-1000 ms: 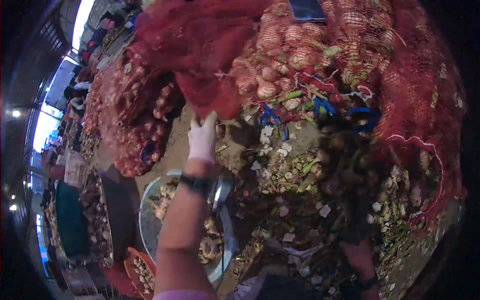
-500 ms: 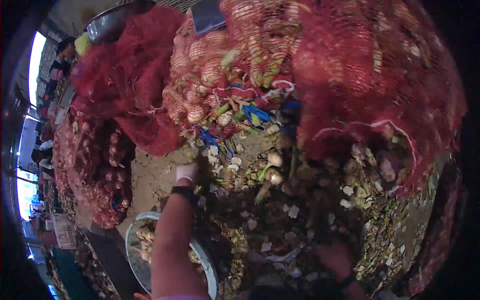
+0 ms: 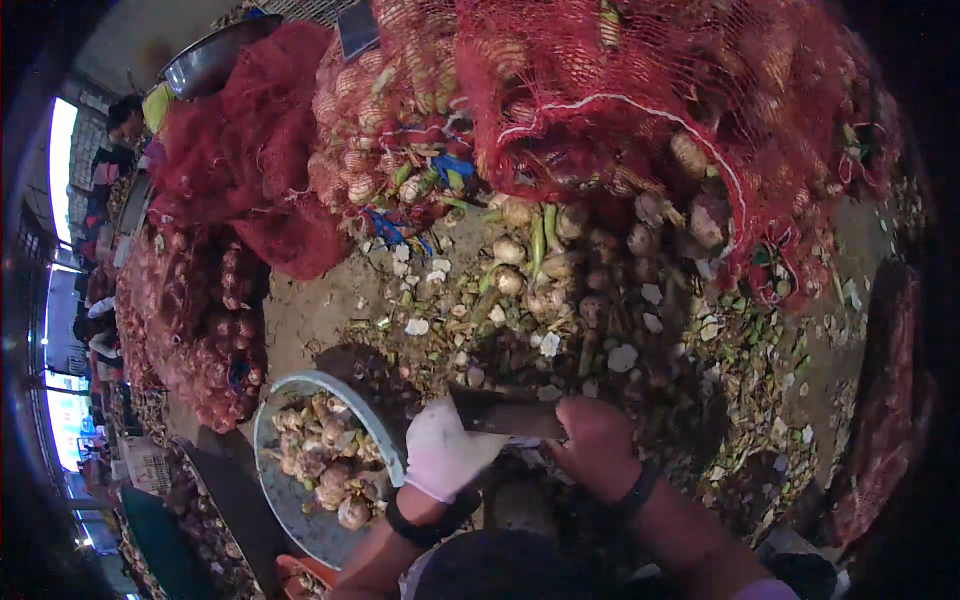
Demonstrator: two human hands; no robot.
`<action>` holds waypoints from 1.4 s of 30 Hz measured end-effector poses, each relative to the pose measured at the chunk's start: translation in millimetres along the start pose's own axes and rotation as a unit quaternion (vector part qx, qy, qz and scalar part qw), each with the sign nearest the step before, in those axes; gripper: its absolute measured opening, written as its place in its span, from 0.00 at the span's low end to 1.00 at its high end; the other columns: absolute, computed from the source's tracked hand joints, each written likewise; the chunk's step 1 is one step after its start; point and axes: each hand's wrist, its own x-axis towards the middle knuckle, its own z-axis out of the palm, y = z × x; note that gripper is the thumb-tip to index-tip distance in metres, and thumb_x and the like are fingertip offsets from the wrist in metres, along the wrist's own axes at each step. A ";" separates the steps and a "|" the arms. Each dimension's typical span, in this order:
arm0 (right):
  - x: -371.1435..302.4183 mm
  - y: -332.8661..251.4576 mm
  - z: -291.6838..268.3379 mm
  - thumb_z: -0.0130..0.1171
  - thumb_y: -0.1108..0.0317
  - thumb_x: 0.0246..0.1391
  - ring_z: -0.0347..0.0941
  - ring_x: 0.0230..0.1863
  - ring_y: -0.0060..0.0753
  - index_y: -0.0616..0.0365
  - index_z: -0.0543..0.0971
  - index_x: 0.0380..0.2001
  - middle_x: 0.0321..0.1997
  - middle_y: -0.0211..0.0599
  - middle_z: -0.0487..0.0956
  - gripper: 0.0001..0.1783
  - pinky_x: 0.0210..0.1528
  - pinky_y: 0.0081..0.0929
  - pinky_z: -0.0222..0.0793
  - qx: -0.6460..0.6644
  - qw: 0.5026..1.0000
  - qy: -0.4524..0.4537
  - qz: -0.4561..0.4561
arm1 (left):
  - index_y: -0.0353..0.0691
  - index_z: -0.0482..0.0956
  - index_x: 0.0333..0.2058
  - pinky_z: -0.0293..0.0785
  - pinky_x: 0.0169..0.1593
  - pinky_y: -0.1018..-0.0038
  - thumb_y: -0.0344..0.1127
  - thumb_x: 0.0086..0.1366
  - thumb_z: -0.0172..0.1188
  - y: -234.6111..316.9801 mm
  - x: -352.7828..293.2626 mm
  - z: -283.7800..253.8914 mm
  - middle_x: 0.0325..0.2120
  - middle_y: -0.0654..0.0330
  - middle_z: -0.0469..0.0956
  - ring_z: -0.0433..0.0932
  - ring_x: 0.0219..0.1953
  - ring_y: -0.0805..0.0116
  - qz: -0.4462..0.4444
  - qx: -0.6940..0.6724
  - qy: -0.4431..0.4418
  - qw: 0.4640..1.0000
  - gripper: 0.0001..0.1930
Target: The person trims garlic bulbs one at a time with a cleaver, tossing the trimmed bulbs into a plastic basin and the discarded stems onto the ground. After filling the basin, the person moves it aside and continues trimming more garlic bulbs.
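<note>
My left hand (image 3: 450, 449), in a white glove, is closed at the left end of a dark flat blade (image 3: 510, 412). Its fingertips are hidden, so what it holds cannot be made out. My bare right hand (image 3: 600, 448) is closed at the blade's right end, gripping it there. Beyond the hands, garlic bulbs (image 3: 509, 250), some with green stems, spill from the mouth of a red mesh sack (image 3: 640, 60). Left of my left hand stands a round tub (image 3: 300, 525) with a pale rim, holding several trimmed bulbs (image 3: 335, 470).
Leaf scraps and white peelings (image 3: 740, 410) litter the ground. More filled red mesh sacks (image 3: 190, 330) and crumpled netting (image 3: 240, 160) lie at the left. A metal bowl (image 3: 215, 58) sits at the far left. Part of an orange container (image 3: 300, 578) shows near the tub. People (image 3: 120, 150) are in the background.
My left hand has come back from the ground near the sacks to beside my right hand. The right hand has moved up and left. The right sack's mouth now appears further left, with more bulbs showing.
</note>
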 end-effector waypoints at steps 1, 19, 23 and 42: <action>-4.7 -1.4 -2.0 0.66 0.61 0.31 0.70 0.27 0.48 0.55 0.71 0.24 0.23 0.42 0.71 0.17 0.28 0.41 0.65 -0.001 1.000 0.000 -0.001 | 0.41 0.80 0.27 0.74 0.32 0.66 0.42 0.42 0.68 -2.1 -3.2 2.4 0.23 0.53 0.78 0.78 0.30 0.54 -0.002 -0.004 -0.010 1.000 0.14; 12.6 -8.9 1.1 0.55 0.53 0.52 0.75 0.26 0.37 0.56 0.78 0.32 0.29 0.41 0.79 0.16 0.29 0.32 0.68 0.349 0.914 -0.001 0.205 | 0.36 0.64 0.49 0.69 0.50 0.66 0.32 0.38 0.71 12.6 -10.5 22.1 0.42 0.52 0.73 0.74 0.44 0.57 -0.093 -0.209 -0.104 0.968 0.37; 0.8 -15.3 -10.2 0.57 0.65 0.46 0.73 0.23 0.45 0.55 0.73 0.22 0.20 0.39 0.74 0.07 0.25 0.38 0.67 0.133 0.989 0.070 0.011 | 0.31 0.52 0.55 0.71 0.48 0.70 0.34 0.37 0.75 -61.9 -4.7 59.7 0.42 0.52 0.71 0.73 0.44 0.64 0.093 -0.156 -0.099 0.978 0.49; -57.0 102.0 32.0 0.55 0.67 0.41 0.73 0.31 0.50 0.58 0.78 0.29 0.26 0.47 0.75 0.10 0.30 0.40 0.69 -0.120 0.971 -0.058 0.197 | 0.36 0.54 0.54 0.69 0.46 0.69 0.25 0.33 0.68 -14.5 -34.1 -1.0 0.40 0.56 0.67 0.71 0.40 0.66 -0.045 -0.236 0.187 0.953 0.46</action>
